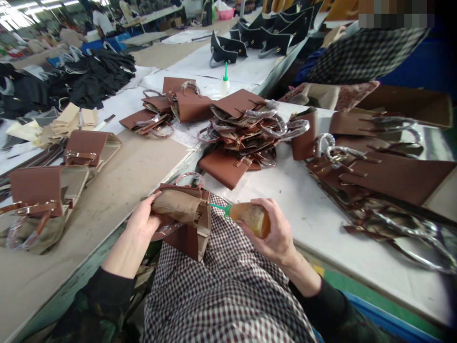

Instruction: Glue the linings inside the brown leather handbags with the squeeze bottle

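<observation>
Right hand [273, 233], wrapped around an amber squeeze bottle [252, 218], points its green nozzle [220, 207] leftward at the side edge of a brown handbag [183, 243]; whether tip and edge touch, I cannot tell. Left hand [143, 216] grips the bag's left end, near centre, over the checked apron [228, 290]. I judge the step in hand to be dispensing along that edge; the next move calls for gentle, even pressure and a steady bag. Farther off, stacked brown bags [243, 138] lie on the white table [282, 186].
</observation>
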Demonstrator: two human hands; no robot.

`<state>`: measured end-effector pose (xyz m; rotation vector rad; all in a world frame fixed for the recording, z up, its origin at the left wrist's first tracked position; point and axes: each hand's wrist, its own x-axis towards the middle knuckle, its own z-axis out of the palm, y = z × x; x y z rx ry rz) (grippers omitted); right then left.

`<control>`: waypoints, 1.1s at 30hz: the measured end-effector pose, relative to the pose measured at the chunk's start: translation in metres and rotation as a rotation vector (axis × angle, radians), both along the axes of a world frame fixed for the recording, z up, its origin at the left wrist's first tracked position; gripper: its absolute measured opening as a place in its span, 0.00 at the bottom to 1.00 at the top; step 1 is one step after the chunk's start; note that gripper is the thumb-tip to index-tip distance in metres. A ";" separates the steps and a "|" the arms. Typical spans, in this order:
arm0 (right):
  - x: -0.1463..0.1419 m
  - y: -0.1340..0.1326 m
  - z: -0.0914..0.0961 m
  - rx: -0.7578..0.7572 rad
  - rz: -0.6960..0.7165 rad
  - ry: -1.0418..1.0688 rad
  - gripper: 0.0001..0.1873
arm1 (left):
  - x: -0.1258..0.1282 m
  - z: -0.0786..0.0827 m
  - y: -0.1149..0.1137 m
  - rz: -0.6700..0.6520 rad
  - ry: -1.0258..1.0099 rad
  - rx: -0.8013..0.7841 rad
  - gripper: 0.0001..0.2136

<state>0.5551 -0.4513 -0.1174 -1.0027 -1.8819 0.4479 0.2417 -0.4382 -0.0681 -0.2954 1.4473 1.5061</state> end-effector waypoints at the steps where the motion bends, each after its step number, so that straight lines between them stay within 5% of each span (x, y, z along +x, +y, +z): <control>1: 0.000 -0.001 -0.002 -0.012 0.008 -0.014 0.27 | 0.000 0.000 0.000 -0.003 0.004 -0.001 0.11; 23: 0.000 -0.026 -0.039 -0.215 0.111 -0.109 0.22 | -0.001 -0.006 0.003 0.012 0.052 -0.013 0.08; 33: -0.001 -0.035 -0.047 -0.491 0.034 -0.028 0.19 | 0.004 -0.004 -0.001 0.018 0.058 0.006 0.11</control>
